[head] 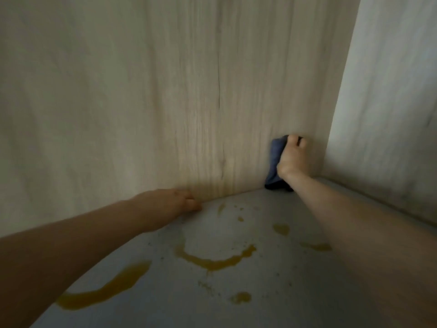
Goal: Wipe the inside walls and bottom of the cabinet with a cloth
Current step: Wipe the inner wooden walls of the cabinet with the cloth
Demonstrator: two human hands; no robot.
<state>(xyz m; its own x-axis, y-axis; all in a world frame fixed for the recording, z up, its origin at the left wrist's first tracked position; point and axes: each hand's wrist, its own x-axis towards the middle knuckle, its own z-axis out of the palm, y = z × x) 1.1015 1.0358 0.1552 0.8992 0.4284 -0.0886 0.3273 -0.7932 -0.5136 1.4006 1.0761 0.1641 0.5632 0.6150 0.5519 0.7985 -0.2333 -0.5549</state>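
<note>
Unlabelled cabinet wall (165, 91): right hand (293, 159) grips blue cloth (275, 157), left hand (170, 204) loose.

**Inside the cabinet**

The right hand (293, 157) presses a cloth (275, 159) on the back wall (165, 91), low, near the right wall (383, 102). The left hand (170, 204) rests where back wall meets the bottom (272, 292). Spills (212, 261) lie on the bottom between the arms.

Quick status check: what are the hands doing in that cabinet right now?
Right hand grips blue cloth against back wall. Left hand rests at wall's base. Yellow spills on bottom, unwiped.
</note>
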